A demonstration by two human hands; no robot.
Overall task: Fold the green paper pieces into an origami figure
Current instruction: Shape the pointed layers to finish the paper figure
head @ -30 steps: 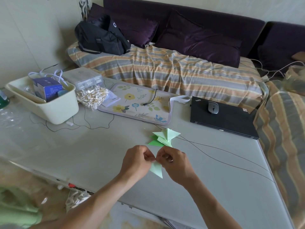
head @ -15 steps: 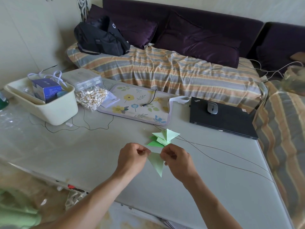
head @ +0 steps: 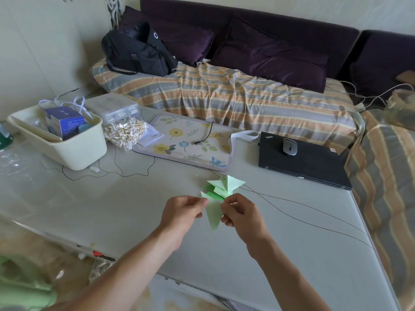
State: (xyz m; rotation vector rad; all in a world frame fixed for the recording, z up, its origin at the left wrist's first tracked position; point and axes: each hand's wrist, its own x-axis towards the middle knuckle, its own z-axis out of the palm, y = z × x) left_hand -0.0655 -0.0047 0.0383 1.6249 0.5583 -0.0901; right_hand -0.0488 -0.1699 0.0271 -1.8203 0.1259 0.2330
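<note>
A pale green paper triangle (head: pixel 213 215) hangs point-down between my two hands, just above the table. My left hand (head: pixel 183 213) pinches its upper left corner between thumb and forefinger. My right hand (head: pixel 241 212) pinches its upper right edge with curled fingers. Just beyond the hands, a small pile of folded green paper pieces (head: pixel 223 186) lies on the grey table (head: pixel 112 203), some pale and some darker green.
A black laptop (head: pixel 303 162) with a grey mouse (head: pixel 289 147) on it lies at the right. A floral pad (head: pixel 188 142), a bag of cotton swabs (head: pixel 124 132) and a cream bin (head: pixel 60 140) sit at the back left. Thin black cables (head: pixel 292 218) cross the table.
The hands have drawn slightly apart, and the paper between them has spread from a small folded tip into a wider, longer triangle. The pile on the table has not moved.
</note>
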